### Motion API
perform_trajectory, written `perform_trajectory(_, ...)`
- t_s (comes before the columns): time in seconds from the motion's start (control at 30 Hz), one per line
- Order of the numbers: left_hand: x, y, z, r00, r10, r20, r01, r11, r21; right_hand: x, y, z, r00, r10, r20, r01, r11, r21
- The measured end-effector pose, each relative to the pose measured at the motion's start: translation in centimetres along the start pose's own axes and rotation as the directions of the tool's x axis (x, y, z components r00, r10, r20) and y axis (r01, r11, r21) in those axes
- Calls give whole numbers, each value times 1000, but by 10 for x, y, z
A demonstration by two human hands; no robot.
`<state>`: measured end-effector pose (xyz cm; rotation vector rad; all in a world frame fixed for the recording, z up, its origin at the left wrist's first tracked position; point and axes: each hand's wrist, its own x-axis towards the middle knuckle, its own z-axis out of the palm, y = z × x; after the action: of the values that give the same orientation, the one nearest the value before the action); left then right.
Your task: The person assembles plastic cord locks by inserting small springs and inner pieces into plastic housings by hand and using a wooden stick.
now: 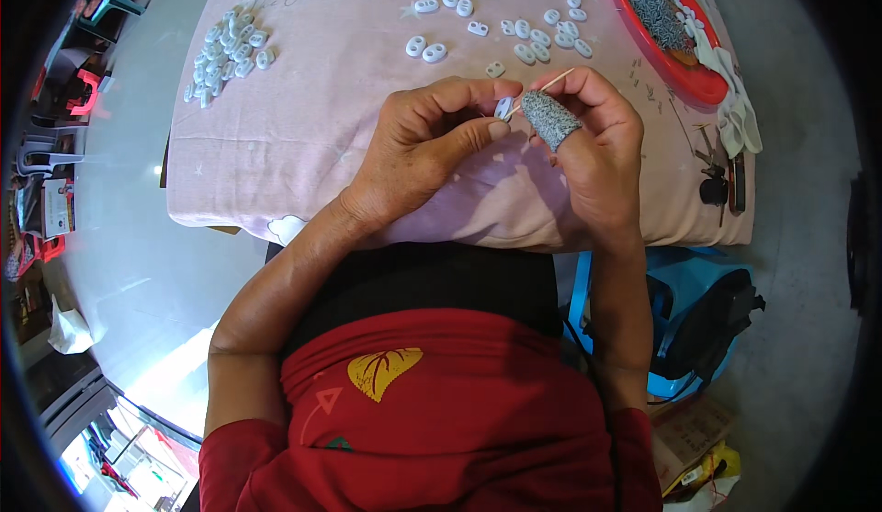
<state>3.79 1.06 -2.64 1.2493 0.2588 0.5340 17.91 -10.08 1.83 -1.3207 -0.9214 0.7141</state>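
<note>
My left hand has its thumb and forefinger nearly closed, pinching a small oval piece by its edges between the two tips, just above the near part of the pink cloth. My right hand presses a thin stick between forefinger and thumb, the thumb wrapped in a grey knitted cover. The stick slants down to my left, its lower end at the piece; I cannot tell whether it goes through a hole. How my remaining left fingers bend is mostly hidden behind the hand. Beyond my fingertips lie scattered white ovals, well apart from a heap of similar pieces to my left.
</note>
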Motion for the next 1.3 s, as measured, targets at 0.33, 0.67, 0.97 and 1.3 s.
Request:
perform_trajectory(0.33, 0, -2, -2, 1000, 9, -2, -9, 1000, -6, -1, 7, 2, 992, -80, -102, 78, 997, -30)
perform_trajectory(0.67, 0, -2, -1, 1000, 19, 9, -19, 1000, 1, -2, 4, 3, 993, -111, -35, 111, 994, 9)
perform_trajectory(0.97, 1, -5, -2, 999, 45, 19, -45, 999, 6, -5, 10, 5, 992, -98, -79, 100, 995, 14)
perform_trajectory(1.3, 1, -5, -1, 999, 29, 18, -28, 1000, -10, -8, 11, 7, 984, -145, -100, 143, 989, -24)
